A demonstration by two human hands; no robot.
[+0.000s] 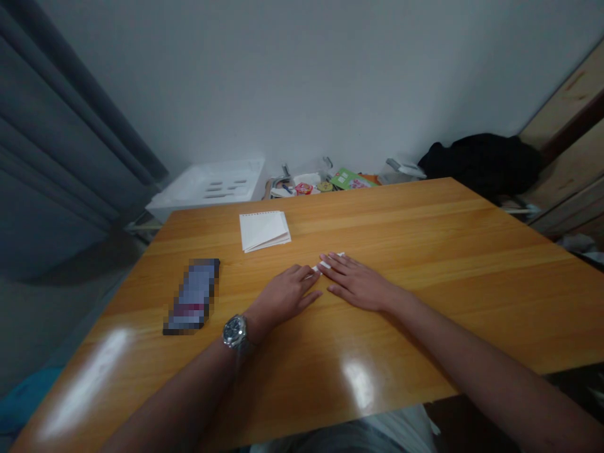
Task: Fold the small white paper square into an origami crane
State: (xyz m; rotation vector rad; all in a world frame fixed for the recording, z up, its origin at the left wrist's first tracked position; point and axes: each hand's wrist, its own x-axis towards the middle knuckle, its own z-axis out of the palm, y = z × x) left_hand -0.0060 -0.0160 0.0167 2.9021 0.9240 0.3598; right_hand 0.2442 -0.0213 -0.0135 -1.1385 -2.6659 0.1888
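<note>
A narrow strip of folded white paper (324, 265) lies on the wooden table (425, 220), mostly covered by my fingers. My right hand (358, 283) rests flat over it, fingers stretched out and pressing down on the paper. My left hand (287, 292) sits at the paper's left end, its fingertips touching it and its thumb stretched out apart. Both palms face down, and the two hands are close together. On my left wrist is a silver watch (234, 331).
A small stack of white notebook sheets (265, 231) with torn holes lies beyond my left hand. A phone (193, 296), its screen blurred, is at the left. Behind the table stand a white foam box (212, 182), a green booklet (352, 179) and a black cloth heap (486, 163).
</note>
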